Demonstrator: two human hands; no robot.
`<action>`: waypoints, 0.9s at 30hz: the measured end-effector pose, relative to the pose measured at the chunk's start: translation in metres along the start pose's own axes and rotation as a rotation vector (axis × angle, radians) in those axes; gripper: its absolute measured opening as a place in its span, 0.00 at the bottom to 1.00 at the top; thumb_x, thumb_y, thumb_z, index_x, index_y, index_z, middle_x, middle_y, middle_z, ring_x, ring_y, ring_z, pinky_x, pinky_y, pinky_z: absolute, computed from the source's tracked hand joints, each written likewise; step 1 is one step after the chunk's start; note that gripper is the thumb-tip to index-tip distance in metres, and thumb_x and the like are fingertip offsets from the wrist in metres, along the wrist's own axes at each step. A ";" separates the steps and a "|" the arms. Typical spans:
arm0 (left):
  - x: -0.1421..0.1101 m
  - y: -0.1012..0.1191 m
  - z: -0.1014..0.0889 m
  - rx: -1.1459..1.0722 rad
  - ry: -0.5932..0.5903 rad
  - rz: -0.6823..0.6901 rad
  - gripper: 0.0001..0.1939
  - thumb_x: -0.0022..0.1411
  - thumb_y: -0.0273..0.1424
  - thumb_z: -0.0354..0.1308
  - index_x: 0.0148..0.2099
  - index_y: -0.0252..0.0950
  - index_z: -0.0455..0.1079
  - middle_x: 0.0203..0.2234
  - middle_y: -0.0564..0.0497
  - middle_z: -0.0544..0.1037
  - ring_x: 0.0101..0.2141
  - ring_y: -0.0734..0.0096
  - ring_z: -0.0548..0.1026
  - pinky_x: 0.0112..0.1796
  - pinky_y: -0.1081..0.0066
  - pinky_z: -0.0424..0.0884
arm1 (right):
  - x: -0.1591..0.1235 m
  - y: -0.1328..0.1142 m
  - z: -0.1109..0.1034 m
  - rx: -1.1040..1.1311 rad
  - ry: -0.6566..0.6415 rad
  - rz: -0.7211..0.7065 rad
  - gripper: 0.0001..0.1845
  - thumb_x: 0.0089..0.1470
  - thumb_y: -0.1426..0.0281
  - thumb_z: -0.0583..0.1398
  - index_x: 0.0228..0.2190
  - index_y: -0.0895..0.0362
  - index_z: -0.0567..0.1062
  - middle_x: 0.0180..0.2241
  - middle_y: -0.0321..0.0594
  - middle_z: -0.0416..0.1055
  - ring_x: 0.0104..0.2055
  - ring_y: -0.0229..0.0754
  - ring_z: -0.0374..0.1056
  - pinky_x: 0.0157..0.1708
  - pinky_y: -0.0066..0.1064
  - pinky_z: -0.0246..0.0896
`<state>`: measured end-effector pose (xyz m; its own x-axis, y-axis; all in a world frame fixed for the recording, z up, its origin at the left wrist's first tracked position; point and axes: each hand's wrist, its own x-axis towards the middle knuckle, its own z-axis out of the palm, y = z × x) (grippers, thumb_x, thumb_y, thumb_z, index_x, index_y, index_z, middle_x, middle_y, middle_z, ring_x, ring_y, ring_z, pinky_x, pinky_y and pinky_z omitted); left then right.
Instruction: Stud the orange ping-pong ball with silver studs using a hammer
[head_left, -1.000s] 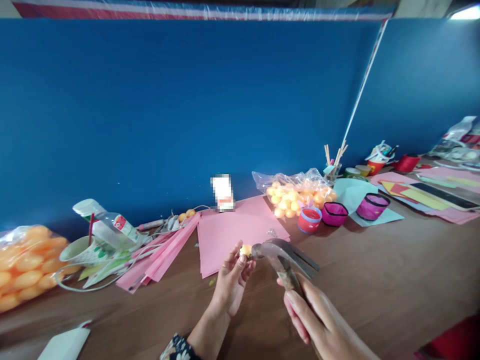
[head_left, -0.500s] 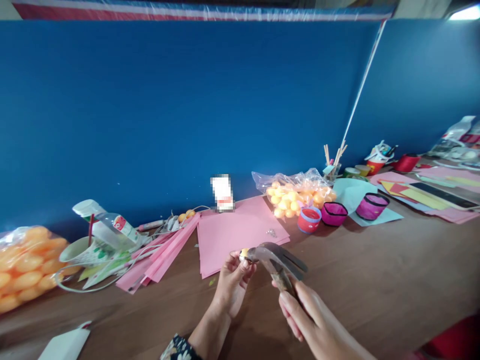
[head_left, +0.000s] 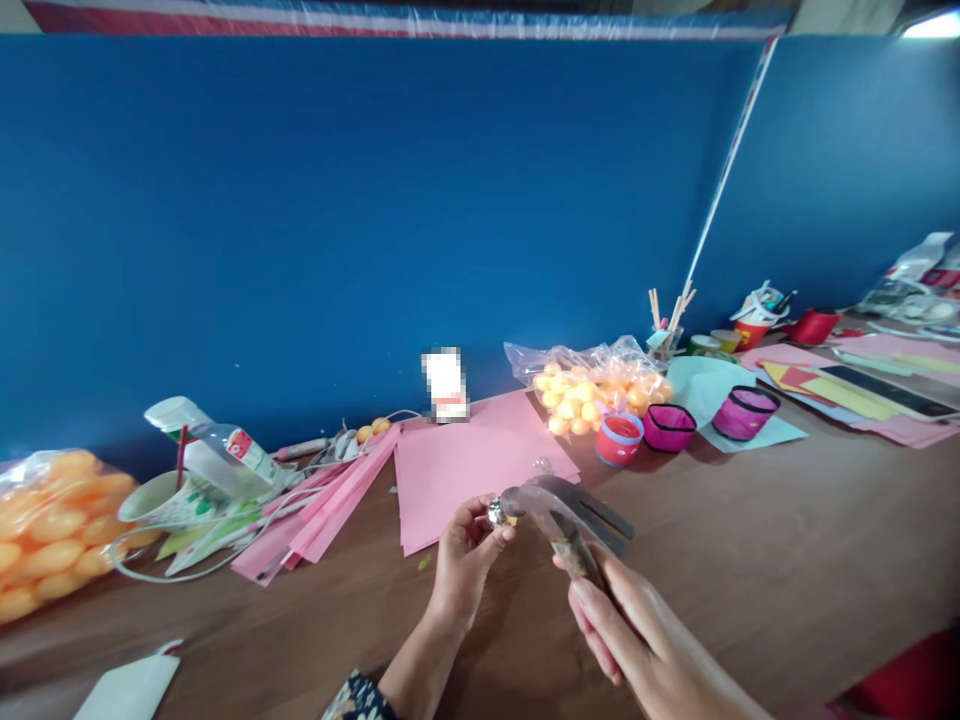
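My left hand pinches a small, shiny silver ball between thumb and fingers, above the table. A bit of yellow shows at its lower right side; whether that belongs to the ball I cannot tell. Wrapped around the handle of a claw hammer is my right hand. The hammer's striking face is right beside the silver ball, touching or nearly so, while its forked claw points to the right. Behind both hands lies a stack of pink paper, with a few tiny clear or silvery bits on its right part.
Bags of orange balls stand at the left and back. Nearby are a red cup, magenta fabric rings, pink strips, a plastic bottle and a phone. A blue partition rises behind the table.
The silver ball has been turned in my left fingers: its shiny side now faces up where yellow showed. The hammer and right hand have shifted slightly right and down.
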<state>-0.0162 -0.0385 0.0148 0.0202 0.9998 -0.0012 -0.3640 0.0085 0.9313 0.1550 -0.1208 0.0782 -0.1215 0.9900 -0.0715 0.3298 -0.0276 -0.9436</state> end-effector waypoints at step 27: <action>0.003 0.000 -0.006 0.140 0.166 -0.004 0.23 0.47 0.34 0.64 0.46 0.34 0.68 0.36 0.47 0.77 0.32 0.73 0.73 0.34 0.73 0.69 | 0.023 0.049 -0.100 -0.860 0.025 -0.271 0.10 0.54 0.65 0.53 0.39 0.50 0.68 0.29 0.37 0.76 0.30 0.43 0.73 0.24 0.27 0.61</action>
<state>-0.0213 -0.0350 0.0123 -0.1360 0.9892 -0.0545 -0.2310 0.0218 0.9727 0.2621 -0.0857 0.0630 -0.2802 0.9504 0.1347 0.8805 0.3104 -0.3584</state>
